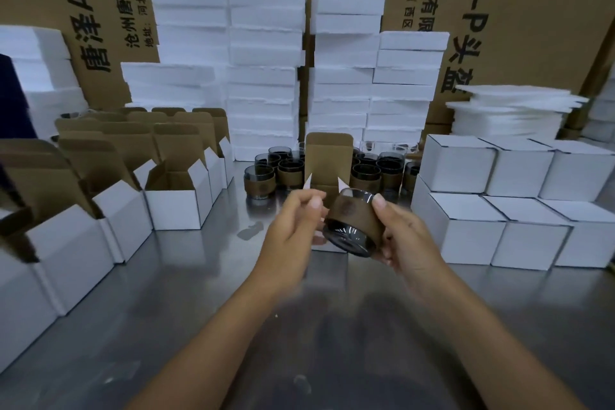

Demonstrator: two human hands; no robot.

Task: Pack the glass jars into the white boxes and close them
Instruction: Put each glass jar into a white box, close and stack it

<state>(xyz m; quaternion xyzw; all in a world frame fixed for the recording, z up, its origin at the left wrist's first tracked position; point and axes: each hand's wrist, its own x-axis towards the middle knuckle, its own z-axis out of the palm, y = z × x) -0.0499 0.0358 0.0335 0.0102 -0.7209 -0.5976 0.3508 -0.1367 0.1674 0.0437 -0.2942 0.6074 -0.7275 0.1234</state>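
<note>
Open box (328, 156) base hidden behind jar (355, 222), left hand (290, 229) motion-blurred

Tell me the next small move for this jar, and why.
Probably lower the jar, gripped tilted in the right hand, into the open box just behind it: its lid stands up, and the left hand is at its near side.

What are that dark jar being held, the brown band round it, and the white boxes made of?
The dark round jar in the right hand looks like smoked glass: see-through, glossy, with reflections. Its brown band seems matt paper or card, possibly leather-like. The white open boxes look like cardboard: white outside, raw brown inside, folded flaps.
</note>
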